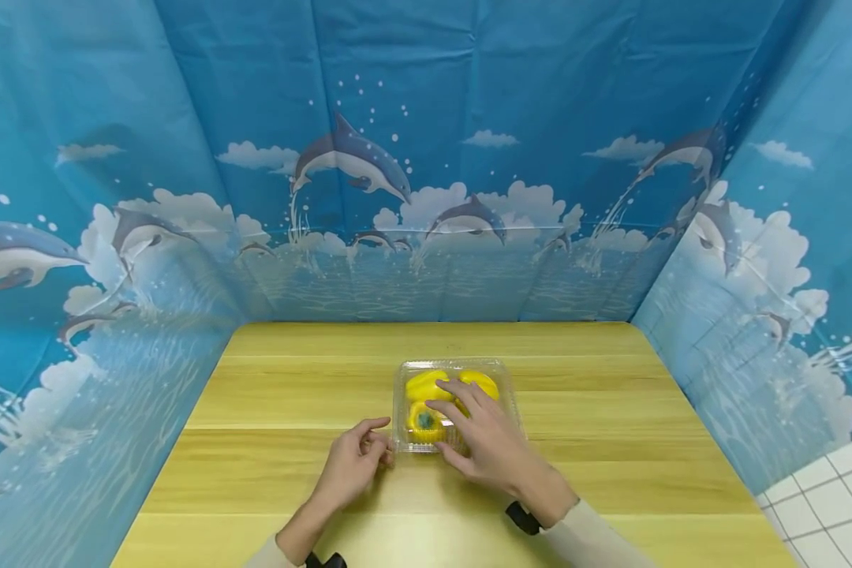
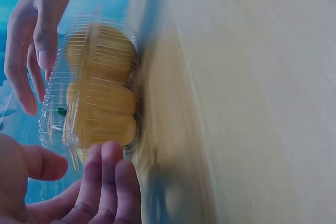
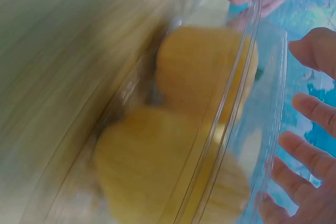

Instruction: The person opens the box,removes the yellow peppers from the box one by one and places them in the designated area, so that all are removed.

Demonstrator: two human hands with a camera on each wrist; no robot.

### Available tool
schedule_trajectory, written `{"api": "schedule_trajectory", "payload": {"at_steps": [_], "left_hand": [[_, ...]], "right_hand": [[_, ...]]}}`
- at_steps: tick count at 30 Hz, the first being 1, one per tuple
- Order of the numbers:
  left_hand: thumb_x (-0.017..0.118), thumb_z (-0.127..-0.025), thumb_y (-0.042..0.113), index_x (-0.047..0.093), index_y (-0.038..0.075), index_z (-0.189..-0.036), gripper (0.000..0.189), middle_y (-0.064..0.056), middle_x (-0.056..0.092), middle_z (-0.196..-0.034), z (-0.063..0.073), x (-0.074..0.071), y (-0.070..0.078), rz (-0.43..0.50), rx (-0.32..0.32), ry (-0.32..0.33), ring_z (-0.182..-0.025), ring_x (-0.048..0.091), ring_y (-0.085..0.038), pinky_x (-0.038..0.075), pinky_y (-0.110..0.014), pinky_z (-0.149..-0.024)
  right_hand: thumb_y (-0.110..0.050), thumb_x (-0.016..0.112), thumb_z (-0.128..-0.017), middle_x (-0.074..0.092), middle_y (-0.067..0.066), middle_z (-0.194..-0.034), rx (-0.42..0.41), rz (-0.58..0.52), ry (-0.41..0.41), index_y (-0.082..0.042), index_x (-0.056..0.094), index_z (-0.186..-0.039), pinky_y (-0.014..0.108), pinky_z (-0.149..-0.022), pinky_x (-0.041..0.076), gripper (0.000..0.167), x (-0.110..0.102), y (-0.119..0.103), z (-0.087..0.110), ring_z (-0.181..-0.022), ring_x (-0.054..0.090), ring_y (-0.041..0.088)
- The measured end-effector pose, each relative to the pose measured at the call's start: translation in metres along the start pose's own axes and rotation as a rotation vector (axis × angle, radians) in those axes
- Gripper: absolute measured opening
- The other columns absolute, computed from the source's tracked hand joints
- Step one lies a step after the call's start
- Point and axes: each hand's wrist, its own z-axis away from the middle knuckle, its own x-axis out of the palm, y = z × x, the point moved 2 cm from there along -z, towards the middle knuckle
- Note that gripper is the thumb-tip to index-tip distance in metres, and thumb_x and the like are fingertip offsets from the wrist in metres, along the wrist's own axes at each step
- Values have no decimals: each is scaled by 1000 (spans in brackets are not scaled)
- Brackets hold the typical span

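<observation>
A clear plastic clamshell box [image 1: 454,364] with its lid down sits on the table and holds several yellow bell peppers [image 1: 426,385]. A green stem shows on the front-left pepper [image 1: 419,431]; my right hand partly covers the others. Spread and slightly bent, the fingers of my right hand [image 1: 497,442] hover over the lid and grip nothing. My left hand [image 1: 351,469] is at the box's front-left corner, fingers loosely bent, holding nothing. Whether its fingertips touch the box, I cannot tell. Seen from the left wrist, the box [image 2: 86,93] lies just beyond those fingers [image 2: 107,182].
The wooden table [image 1: 291,394] stretches around the box on all sides. Blue dolphin-print curtains [image 1: 426,158] stand behind the table and along both sides. White floor tiles [image 1: 834,505] show at the lower right.
</observation>
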Motion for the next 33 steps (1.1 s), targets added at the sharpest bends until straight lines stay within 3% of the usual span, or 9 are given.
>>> {"api": "schedule_trajectory", "payload": {"at_steps": [3, 5, 13, 21, 26, 33], "left_hand": [[63, -114, 5, 63, -11, -157, 45, -23, 85, -117, 0, 1, -3, 129, -45, -46, -95, 85, -28, 73, -28, -82], [65, -114, 8, 61, -11, -158, 48, -25, 84, -121, -1, 1, -5, 185, -75, -71, -100, 85, -31, 74, -31, -85], [66, -116, 13, 53, -4, -169, 57, -16, 86, -128, 2, -2, -9, 337, -189, -154, -110, 84, -21, 71, -26, -97], [69, -117, 13, 46, -5, -172, 63, -16, 85, -133, 3, -5, -10, 427, -190, -218, -116, 84, -20, 70, -27, -102], [72, -116, 12, 42, -4, -175, 68, -20, 85, -135, 4, -6, -13, 475, -212, -245, -120, 84, -21, 70, -27, -104], [72, -115, 7, 39, -4, -177, 71, -21, 83, -140, 4, -6, -15, 510, -214, -262, -122, 84, -22, 69, -30, -108]], "right_hand": [[-39, 93, -101, 60, 13, -173, -30, -19, -28, -21, 69, -158, 63, -133, 52, 64, 7, -9, -7, -158, 61, 37], [-39, 93, -102, 59, 12, -175, -49, -29, -42, -21, 69, -158, 64, -135, 50, 64, 12, -14, -11, -160, 60, 36], [-42, 91, -104, 57, 14, -177, -63, -51, -104, -29, 68, -158, 67, -135, 49, 60, 27, -26, -21, -163, 58, 33], [-48, 86, -108, 60, 9, -174, -63, 17, -106, -41, 71, -159, 57, -131, 55, 54, 37, -28, -20, -153, 65, 30], [-46, 85, -108, 64, 8, -170, -69, 19, -68, -41, 76, -155, 53, -123, 62, 48, 38, -27, -18, -142, 71, 30], [-43, 86, -107, 68, 10, -168, -103, -11, -2, -38, 83, -146, 56, -117, 66, 39, 38, -26, -15, -146, 72, 35]]}}
